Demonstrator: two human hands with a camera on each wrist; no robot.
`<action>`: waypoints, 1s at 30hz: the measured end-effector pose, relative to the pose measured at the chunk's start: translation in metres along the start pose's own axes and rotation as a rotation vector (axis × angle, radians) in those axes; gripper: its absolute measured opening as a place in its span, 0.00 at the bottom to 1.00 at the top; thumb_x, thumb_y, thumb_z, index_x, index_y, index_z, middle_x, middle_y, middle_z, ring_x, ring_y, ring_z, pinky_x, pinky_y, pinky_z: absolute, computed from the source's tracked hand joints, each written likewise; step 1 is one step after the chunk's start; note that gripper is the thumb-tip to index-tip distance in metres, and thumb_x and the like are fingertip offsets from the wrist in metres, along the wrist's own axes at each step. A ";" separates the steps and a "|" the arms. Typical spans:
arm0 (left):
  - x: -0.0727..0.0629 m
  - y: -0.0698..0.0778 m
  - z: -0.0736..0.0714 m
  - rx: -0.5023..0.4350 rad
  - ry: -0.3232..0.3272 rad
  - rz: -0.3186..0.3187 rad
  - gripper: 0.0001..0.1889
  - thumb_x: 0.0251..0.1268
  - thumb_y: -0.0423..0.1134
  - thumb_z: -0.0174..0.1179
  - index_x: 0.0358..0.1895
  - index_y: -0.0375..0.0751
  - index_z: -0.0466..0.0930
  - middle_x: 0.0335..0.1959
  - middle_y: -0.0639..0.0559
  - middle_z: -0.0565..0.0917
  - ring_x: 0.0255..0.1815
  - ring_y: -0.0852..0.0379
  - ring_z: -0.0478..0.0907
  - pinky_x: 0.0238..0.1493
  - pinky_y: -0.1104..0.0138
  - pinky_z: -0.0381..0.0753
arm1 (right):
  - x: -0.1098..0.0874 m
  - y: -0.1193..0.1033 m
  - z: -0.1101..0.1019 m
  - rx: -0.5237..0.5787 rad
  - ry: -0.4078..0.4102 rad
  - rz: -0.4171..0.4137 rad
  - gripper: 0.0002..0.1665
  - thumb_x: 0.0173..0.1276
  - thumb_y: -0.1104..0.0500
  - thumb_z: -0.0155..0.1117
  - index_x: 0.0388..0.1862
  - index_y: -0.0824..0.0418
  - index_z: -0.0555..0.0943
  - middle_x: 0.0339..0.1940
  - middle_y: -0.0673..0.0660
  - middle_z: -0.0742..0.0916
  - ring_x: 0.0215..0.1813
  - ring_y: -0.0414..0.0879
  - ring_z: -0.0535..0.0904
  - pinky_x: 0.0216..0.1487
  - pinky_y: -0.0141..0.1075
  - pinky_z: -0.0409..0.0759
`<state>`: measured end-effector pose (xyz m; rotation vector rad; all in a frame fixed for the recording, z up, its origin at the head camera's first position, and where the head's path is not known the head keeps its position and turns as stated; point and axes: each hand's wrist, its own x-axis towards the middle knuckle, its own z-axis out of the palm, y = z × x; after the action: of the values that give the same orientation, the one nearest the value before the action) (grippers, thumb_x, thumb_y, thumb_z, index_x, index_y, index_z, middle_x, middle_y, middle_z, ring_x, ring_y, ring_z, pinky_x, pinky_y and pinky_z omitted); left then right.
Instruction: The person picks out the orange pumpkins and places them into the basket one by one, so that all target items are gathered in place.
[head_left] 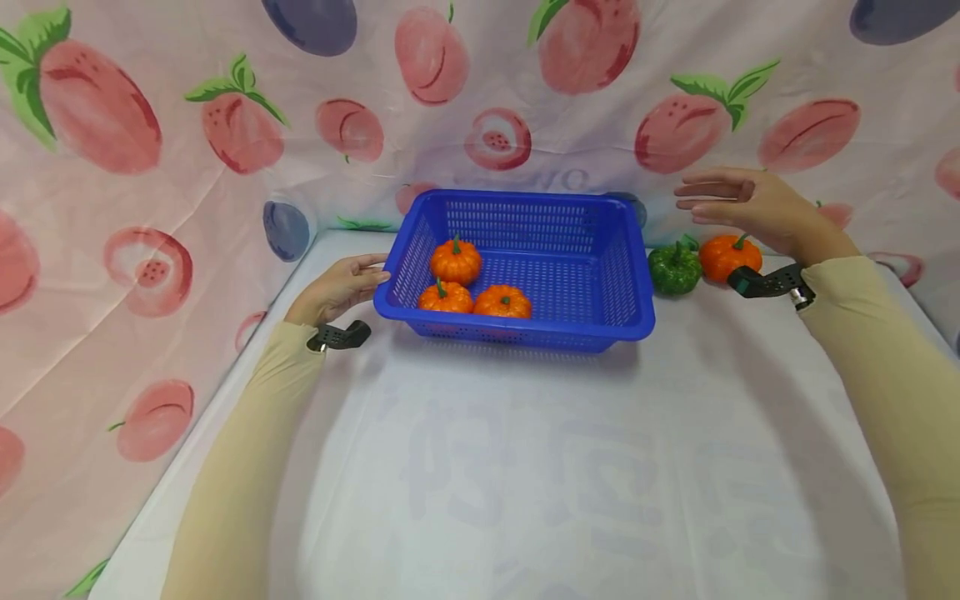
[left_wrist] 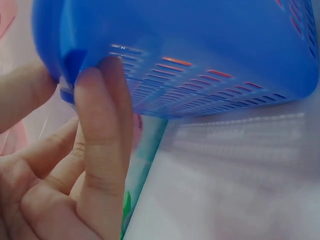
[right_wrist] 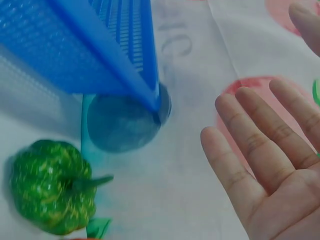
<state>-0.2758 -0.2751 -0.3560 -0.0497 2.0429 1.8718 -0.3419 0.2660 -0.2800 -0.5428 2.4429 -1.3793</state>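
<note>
A blue plastic basket (head_left: 525, 329) holds three small orange pumpkins, the rear one (head_left: 455, 263) behind the front-left (head_left: 446, 297) and front-right (head_left: 502, 302) ones. My left hand (head_left: 341, 287) is at the basket's left end. The left wrist view shows its fingers (left_wrist: 100, 130) gripping the basket's rim, some of them beneath the edge. My right hand (head_left: 750, 204) hovers above and behind another orange pumpkin (head_left: 729, 258), fingers extended and apart, holding nothing. Just right of the basket sits a green pumpkin (head_left: 676, 269), also seen in the right wrist view.
A white cloth (head_left: 510, 467) covers the table. Fruit-printed fabric (head_left: 570, 125) hangs along the back and the left side. A small green bit (head_left: 688, 242) shows behind the green pumpkin. Each wrist carries a black camera mount, such as the right one (head_left: 765, 282).
</note>
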 end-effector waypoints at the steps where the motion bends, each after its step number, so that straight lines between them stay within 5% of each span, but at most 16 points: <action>1: 0.000 0.000 0.000 0.000 0.001 -0.003 0.31 0.70 0.32 0.49 0.73 0.32 0.49 0.34 0.61 0.83 0.35 0.67 0.81 0.41 0.78 0.81 | -0.001 0.003 -0.002 -0.002 0.009 -0.001 0.30 0.69 0.57 0.58 0.70 0.54 0.65 0.53 0.35 0.80 0.50 0.24 0.78 0.43 0.17 0.77; 8: 0.001 -0.001 -0.001 0.000 -0.001 -0.011 0.32 0.69 0.33 0.51 0.73 0.32 0.49 0.34 0.62 0.83 0.35 0.67 0.81 0.41 0.78 0.81 | -0.010 0.022 -0.018 0.073 0.040 0.051 0.32 0.69 0.57 0.57 0.71 0.56 0.64 0.51 0.36 0.81 0.49 0.24 0.78 0.43 0.17 0.77; 9: 0.000 -0.001 -0.001 0.000 -0.004 -0.010 0.32 0.69 0.33 0.51 0.73 0.32 0.49 0.34 0.62 0.83 0.35 0.67 0.81 0.42 0.78 0.81 | -0.011 0.024 -0.020 0.082 0.040 0.069 0.33 0.69 0.56 0.57 0.71 0.54 0.63 0.52 0.35 0.81 0.48 0.23 0.78 0.52 0.21 0.77; 14: 0.000 -0.001 -0.001 -0.002 0.001 -0.011 0.32 0.70 0.33 0.50 0.73 0.32 0.48 0.34 0.62 0.83 0.35 0.68 0.81 0.41 0.78 0.80 | -0.019 0.033 -0.029 0.110 0.054 0.126 0.35 0.70 0.54 0.57 0.74 0.51 0.58 0.52 0.32 0.80 0.49 0.22 0.78 0.65 0.29 0.69; 16: 0.000 -0.001 -0.001 -0.003 0.002 -0.010 0.31 0.70 0.33 0.49 0.73 0.32 0.48 0.34 0.62 0.83 0.34 0.68 0.81 0.41 0.78 0.80 | -0.021 0.038 -0.031 0.104 0.067 0.125 0.36 0.70 0.54 0.56 0.74 0.51 0.58 0.52 0.32 0.79 0.49 0.22 0.78 0.57 0.23 0.74; 21: 0.001 -0.003 -0.001 0.005 -0.002 -0.001 0.30 0.71 0.32 0.48 0.72 0.29 0.49 0.35 0.62 0.83 0.35 0.68 0.81 0.42 0.79 0.80 | -0.026 0.048 -0.035 0.091 0.089 0.114 0.35 0.70 0.55 0.55 0.74 0.51 0.58 0.54 0.33 0.78 0.50 0.21 0.77 0.54 0.20 0.75; 26: 0.000 -0.003 -0.002 0.009 -0.009 0.007 0.28 0.72 0.32 0.46 0.71 0.28 0.50 0.37 0.62 0.82 0.36 0.68 0.81 0.42 0.79 0.80 | -0.031 0.057 -0.037 0.077 0.118 0.150 0.37 0.70 0.52 0.56 0.75 0.48 0.56 0.56 0.32 0.76 0.50 0.18 0.75 0.71 0.35 0.57; 30: 0.000 -0.003 -0.002 0.010 -0.009 0.007 0.28 0.72 0.32 0.45 0.71 0.27 0.51 0.37 0.61 0.82 0.35 0.68 0.81 0.42 0.79 0.80 | -0.033 0.063 -0.038 0.142 0.145 0.134 0.37 0.69 0.54 0.57 0.74 0.51 0.56 0.54 0.33 0.78 0.49 0.19 0.76 0.63 0.25 0.70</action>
<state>-0.2759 -0.2776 -0.3592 -0.0309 2.0486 1.8630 -0.3400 0.3396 -0.3137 -0.2489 2.4160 -1.5688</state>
